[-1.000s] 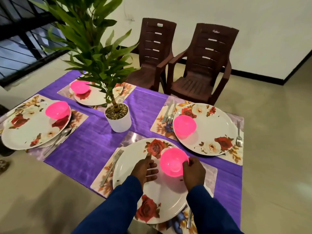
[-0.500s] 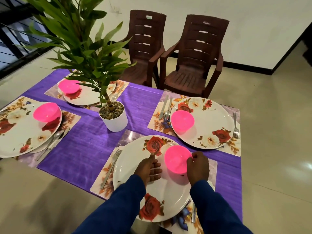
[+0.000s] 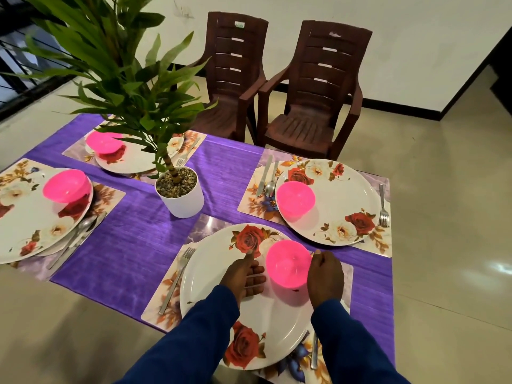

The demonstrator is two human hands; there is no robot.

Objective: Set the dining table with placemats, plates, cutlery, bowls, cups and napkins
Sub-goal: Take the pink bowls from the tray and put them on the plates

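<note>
Bowl (image 3: 288,264) sits on the near plate's (image 3: 210,284) far edge. Right hand (image 3: 324,275) flanks it, apparently touching; its fingers are hidden. Left hand (image 3: 245,274), fingers loosely curled, steadies the plate.

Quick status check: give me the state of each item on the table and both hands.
Near bowl: upright on near plate.
Other three bowls: upright on their plates.
Left hand: fingers straight, resting on near plate.
Right hand: beside near bowl; grip unclear.
Near fork: flat on placemat.
Plant pot: upright.
</note>
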